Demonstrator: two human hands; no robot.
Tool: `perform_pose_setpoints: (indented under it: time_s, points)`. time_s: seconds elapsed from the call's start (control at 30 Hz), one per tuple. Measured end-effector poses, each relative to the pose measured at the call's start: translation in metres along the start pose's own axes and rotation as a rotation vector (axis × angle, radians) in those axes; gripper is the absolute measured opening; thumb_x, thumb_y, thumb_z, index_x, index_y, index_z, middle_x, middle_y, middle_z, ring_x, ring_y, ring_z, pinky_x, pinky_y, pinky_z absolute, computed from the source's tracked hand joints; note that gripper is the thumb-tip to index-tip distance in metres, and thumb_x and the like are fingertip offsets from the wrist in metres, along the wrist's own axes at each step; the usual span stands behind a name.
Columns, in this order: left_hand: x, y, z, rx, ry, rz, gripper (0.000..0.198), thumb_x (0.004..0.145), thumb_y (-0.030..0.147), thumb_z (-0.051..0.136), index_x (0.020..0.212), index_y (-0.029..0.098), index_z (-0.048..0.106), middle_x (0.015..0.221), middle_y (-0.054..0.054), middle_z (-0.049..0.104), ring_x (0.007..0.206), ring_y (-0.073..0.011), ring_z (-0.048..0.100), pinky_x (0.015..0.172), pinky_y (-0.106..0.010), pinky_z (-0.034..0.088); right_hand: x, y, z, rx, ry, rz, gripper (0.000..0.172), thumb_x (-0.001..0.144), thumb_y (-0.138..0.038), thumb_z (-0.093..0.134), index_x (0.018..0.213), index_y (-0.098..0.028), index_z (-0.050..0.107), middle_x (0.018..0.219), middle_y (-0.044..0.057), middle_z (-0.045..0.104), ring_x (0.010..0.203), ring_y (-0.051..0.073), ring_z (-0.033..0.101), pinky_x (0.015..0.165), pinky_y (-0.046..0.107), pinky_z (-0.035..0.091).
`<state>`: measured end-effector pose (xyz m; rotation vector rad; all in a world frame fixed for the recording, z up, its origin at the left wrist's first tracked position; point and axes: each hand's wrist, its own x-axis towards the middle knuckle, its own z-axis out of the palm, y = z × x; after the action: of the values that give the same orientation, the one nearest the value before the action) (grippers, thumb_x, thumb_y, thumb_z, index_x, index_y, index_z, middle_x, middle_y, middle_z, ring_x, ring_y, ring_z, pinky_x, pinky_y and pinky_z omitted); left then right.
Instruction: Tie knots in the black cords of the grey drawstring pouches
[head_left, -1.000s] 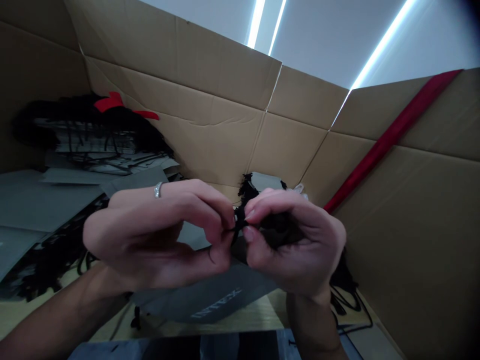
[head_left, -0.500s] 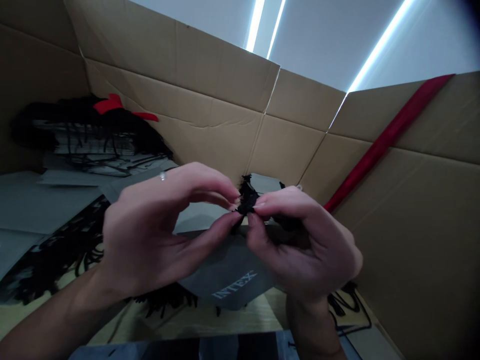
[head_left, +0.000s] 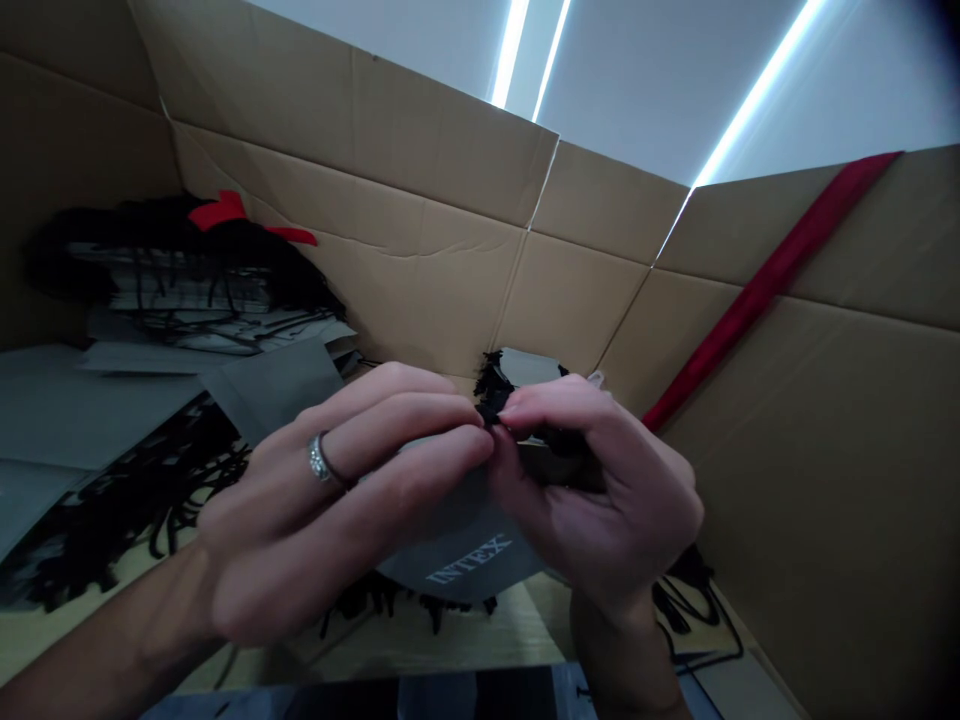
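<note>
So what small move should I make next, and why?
Perhaps firm up your left hand on the black piece: your right hand pinches it at one side, while your left fingertips meet it from the other.

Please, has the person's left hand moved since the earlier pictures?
Yes: the left hand has turned, and its ring is now lower in the view, farther below the red piece at upper left than in both earlier pictures.

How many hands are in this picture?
2. The left hand, wearing a silver ring, is left of the middle. The right hand is to its right, pinching a small black piece. No other hand shows.
</note>
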<state>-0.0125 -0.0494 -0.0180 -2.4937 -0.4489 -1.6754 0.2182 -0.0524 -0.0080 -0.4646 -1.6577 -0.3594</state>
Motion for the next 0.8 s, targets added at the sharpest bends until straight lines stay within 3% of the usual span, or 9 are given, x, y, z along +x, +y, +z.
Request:
perform_pose_setpoints:
  time_s: [0.33,0.57,0.7,0.73,0.8]
  points:
    - [0.002,0.000,-0.003,-0.091,-0.033,-0.045,0.047,0.103,0.006,0.089,0.141,0.033,0.089,0.144,-0.006,0.090,0.127,-0.0360,0.092,0.120,-0.051,0.079,0.001,0.001,0.001,-0.048,-0.015,-0.014,0.021,0.097,-0.006,0.087,0.109,-0.023,0.083,0.096,0.001,0.088,0.085,0.019,0.085,0.079,0.031,0.075]
    - [-0.005,-0.003,0.001,0.024,0.019,-0.031,0.044,0.103,0.016,0.092,0.143,0.034,0.086,0.138,-0.006,0.092,0.122,-0.0394,0.092,0.111,-0.057,0.083,-0.002,0.001,0.005,-0.022,0.013,-0.006,0.021,0.097,-0.007,0.088,0.109,-0.023,0.083,0.095,0.001,0.088,0.085,0.019,0.085,0.079,0.032,0.076]
    - [-0.002,-0.016,0.004,-0.013,0.010,0.046,0.034,0.105,0.022,0.092,0.135,0.034,0.085,0.132,-0.003,0.092,0.113,-0.0292,0.092,0.106,-0.043,0.084,-0.003,-0.001,0.007,-0.008,0.043,0.011,0.023,0.096,-0.006,0.088,0.110,-0.024,0.084,0.096,0.001,0.089,0.084,0.019,0.085,0.078,0.031,0.076]
    - [-0.001,-0.018,0.006,-0.040,-0.025,0.028,0.030,0.105,0.022,0.092,0.132,0.033,0.084,0.130,-0.002,0.092,0.109,-0.0257,0.092,0.103,-0.040,0.083,-0.003,-0.002,0.008,-0.003,0.050,0.017,0.023,0.096,-0.006,0.088,0.109,-0.024,0.085,0.096,0.001,0.089,0.084,0.019,0.085,0.078,0.031,0.076]
    - [0.003,-0.020,0.010,-0.087,0.020,-0.089,0.013,0.107,0.026,0.089,0.116,0.032,0.083,0.117,0.000,0.091,0.099,-0.0221,0.088,0.094,-0.038,0.082,-0.002,-0.003,0.008,0.013,0.056,0.034,0.023,0.095,-0.006,0.088,0.108,-0.024,0.085,0.096,0.001,0.089,0.084,0.019,0.085,0.077,0.032,0.077]
